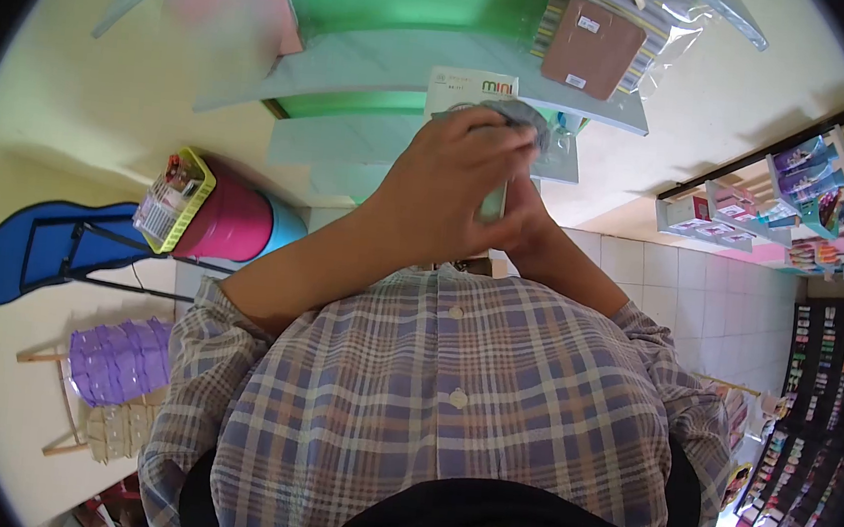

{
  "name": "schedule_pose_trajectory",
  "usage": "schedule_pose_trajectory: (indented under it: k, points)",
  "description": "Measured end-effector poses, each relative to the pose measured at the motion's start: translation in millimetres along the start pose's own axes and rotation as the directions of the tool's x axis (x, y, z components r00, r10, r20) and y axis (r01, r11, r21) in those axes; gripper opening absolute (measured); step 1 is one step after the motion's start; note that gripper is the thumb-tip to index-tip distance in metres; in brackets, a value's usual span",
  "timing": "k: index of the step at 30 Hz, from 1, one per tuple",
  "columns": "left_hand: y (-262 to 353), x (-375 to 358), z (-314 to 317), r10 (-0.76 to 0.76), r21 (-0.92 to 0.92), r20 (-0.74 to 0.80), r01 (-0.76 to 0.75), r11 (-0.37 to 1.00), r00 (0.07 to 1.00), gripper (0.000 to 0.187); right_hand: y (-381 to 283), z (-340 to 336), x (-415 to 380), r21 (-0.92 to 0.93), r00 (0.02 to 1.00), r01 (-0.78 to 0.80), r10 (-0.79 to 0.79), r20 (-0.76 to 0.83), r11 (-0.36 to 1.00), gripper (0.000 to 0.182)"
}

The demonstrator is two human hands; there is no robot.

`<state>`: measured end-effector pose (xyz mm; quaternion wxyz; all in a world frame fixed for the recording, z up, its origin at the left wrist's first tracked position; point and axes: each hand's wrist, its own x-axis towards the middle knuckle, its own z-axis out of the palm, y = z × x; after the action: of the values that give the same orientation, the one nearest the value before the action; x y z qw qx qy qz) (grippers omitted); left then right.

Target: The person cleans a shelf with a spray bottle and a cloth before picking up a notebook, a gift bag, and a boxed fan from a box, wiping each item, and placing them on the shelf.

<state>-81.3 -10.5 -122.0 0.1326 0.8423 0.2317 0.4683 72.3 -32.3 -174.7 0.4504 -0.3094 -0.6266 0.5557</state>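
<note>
In front of my chest, my left hand (455, 171) presses a grey cloth (521, 118) with its fingers against a white box (458, 84). The box stands upright and has "mini" printed near its top. Lower down at the right, my right hand (526, 217) is closed around the box's lower part, which shows as a pale strip between the hands. My left hand covers most of the box, and part of the right hand's fingers is hidden.
Glass shelves (379, 69) stand ahead, with a brown board (593, 48) in clear wrapping at the right. A pink bin (231, 212) with a yellow basket (186, 203) and a blue folding stool (32, 249) are at the left. Goods racks (817, 398) line the right.
</note>
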Motion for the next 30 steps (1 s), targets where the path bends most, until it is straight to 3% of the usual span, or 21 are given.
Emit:
schedule_pose_trajectory:
  k: [2,3,4,5,6,7,8,9,13,15,16,18,19,20,21,22,26,28,30]
  points:
    - [-11,-4,-12,0.102,0.009,0.068,-0.102,0.995,0.992,0.030,-2,1,-3,-0.226,0.997,0.074,-0.065,0.046,0.971,0.072]
    - [-25,-1,-16,0.150,0.047,0.105,-0.156,0.987,0.983,0.031,6,-2,1,-0.232,0.997,0.076,-0.069,0.037,0.970,0.072]
    - [-42,3,-20,0.195,0.083,0.145,-0.208,0.975,0.970,0.032,20,-7,8,0.410,0.974,-0.187,0.113,0.198,0.893,0.080]
    - [-61,-15,-10,0.219,0.209,0.056,-0.226,0.951,0.974,0.041,53,-2,2,0.807,0.895,-0.441,0.119,0.431,0.394,0.089]
    - [-64,-13,-16,0.231,0.209,0.061,-0.238,0.949,0.971,0.041,50,-2,2,0.810,0.899,-0.431,0.110,0.424,0.399,0.089]
    - [-67,-13,-22,-0.017,0.078,-0.012,0.018,0.997,1.000,0.045,45,0,-1,0.769,0.905,-0.425,0.249,0.345,0.477,0.091]
    - [-63,-9,-27,-0.269,-0.063,-0.048,0.266,0.962,0.962,0.050,34,5,-3,0.719,0.895,-0.426,0.371,0.247,0.549,0.093]
    - [-63,-6,-26,-0.307,-0.078,-0.124,0.299,0.951,0.944,0.060,23,12,0,0.666,0.893,-0.399,0.432,0.126,0.630,0.095]
    - [-83,-5,-25,-0.300,-0.096,-0.092,0.291,0.952,0.950,0.060,31,8,7,0.675,0.892,-0.389,0.440,0.106,0.627,0.095]
    - [-84,-4,-24,-0.045,0.226,0.002,0.043,0.973,0.999,0.053,24,9,17,0.690,0.900,-0.329,0.435,0.022,0.645,0.094]
    - [-85,-5,-22,-0.041,0.215,0.013,0.037,0.976,0.999,0.053,25,9,18,0.695,0.899,-0.319,0.437,0.008,0.644,0.094]
    - [-86,-9,-18,-0.063,-0.033,0.135,0.068,0.997,0.989,0.048,26,7,21,0.738,0.902,-0.255,0.429,-0.051,0.625,0.090]
    - [-48,-30,2,0.065,0.095,0.109,-0.076,0.993,0.992,0.046,38,1,-19,0.709,0.944,-0.200,0.328,-0.046,0.676,0.090]
    - [-42,-33,3,0.074,0.097,0.114,-0.085,0.992,0.991,0.046,40,0,-23,0.707,0.954,-0.204,0.299,-0.011,0.677,0.091]
    - [-39,-35,4,0.027,-0.021,0.100,-0.025,0.999,0.995,0.047,41,-1,-25,0.705,0.960,-0.213,0.278,0.024,0.676,0.091]
    - [-35,-35,5,-0.020,-0.136,0.089,0.032,0.990,0.996,0.049,39,-2,-28,0.705,0.961,-0.209,0.275,0.021,0.677,0.091]
    - [-37,-40,12,0.058,-0.115,0.113,-0.045,0.992,0.992,0.049,38,3,-31,0.670,0.939,-0.268,0.343,0.021,0.692,0.091]
    - [-42,-40,16,0.132,-0.023,0.056,-0.131,0.991,0.990,0.042,40,5,-32,0.627,0.931,-0.274,0.364,-0.017,0.729,0.090]
    - [-48,-32,17,0.112,0.080,-0.037,-0.109,0.991,0.993,0.038,44,2,-34,0.624,0.923,-0.298,0.386,-0.006,0.723,0.090]
